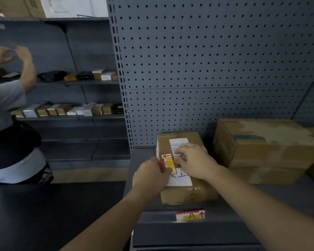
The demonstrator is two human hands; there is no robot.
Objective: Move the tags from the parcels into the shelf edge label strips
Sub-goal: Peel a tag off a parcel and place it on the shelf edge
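Note:
A small cardboard parcel (pixel 181 194) sits on the grey shelf (pixel 279 196) in front of me. On its top left lies a red, white and yellow tag (pixel 166 161) with a red arrow and a handwritten letter. My left hand (pixel 150 175) grips the parcel's left edge, its thumb on the tag's lower end. My right hand (pixel 194 163) rests on the parcel's top over the white labels, fingertips beside the tag. A second tag (pixel 189 215), marked A with a red arrow, sits in the shelf edge label strip (pixel 152 218) below the parcel.
A larger worn cardboard box (pixel 265 142) stands to the right on the same shelf, against the pegboard back panel (pixel 207 60). At the left another person (pixel 11 109) reaches up at a further shelving unit holding several small boxes (pixel 65 109). The floor lies between.

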